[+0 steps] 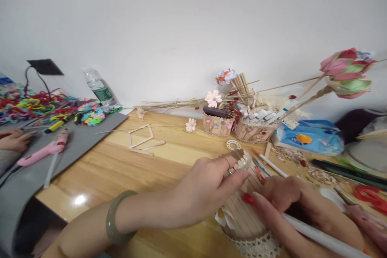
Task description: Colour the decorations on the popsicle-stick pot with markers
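My left hand (205, 191) is closed on the scalloped rim of a holder made of wooden craft sticks (238, 213). The holder has pearly trim near its rim, a white flower on its side and white lace (256, 246) round its lower end. Beside it, my right hand (308, 209) is closed round a thin white stick (320, 231) that slopes to the lower right. A small red piece (248, 198), perhaps a petal, lies at the right thumb tip, against the holder's side. My right fingers partly hide the stick's front end.
Behind are two decorated stick baskets (217, 125), a blue wipes pack (308, 137) and paper flowers (347, 72). Scissors (370, 197) and wood shavings lie right. Left are a stick frame (141, 141), pink glue gun (45, 151), bottle (99, 88) and another person's hand (15, 140).
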Demonstrator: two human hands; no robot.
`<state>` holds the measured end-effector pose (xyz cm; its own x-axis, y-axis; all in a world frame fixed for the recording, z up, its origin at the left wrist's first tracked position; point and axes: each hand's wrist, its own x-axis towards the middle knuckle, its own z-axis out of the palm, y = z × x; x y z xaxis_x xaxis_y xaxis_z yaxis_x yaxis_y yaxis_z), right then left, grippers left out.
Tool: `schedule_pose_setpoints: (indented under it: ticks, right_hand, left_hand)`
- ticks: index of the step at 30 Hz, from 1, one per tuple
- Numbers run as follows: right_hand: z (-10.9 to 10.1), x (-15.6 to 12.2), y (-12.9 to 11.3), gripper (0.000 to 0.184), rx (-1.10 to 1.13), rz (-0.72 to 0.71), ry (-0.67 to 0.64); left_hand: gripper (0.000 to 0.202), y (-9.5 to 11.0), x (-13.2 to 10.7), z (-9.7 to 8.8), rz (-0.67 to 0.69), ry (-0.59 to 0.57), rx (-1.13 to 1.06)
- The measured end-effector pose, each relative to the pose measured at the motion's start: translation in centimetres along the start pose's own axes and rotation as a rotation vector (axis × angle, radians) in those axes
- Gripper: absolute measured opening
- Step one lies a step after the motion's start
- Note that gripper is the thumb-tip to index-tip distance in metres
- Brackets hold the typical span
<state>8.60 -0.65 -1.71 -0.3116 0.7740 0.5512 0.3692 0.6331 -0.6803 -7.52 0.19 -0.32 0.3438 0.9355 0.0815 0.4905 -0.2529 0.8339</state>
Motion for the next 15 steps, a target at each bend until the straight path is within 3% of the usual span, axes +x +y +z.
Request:
schedule_pose_setpoints:
  ticks: [15]
  right_hand:
    - [-0.03, -0.31, 0.13, 0.028, 0.056, 0.056, 0.029]
  left_hand:
    - [0.028, -0.17, 0.13, -0.07, 0.0, -0.007, 0.007]
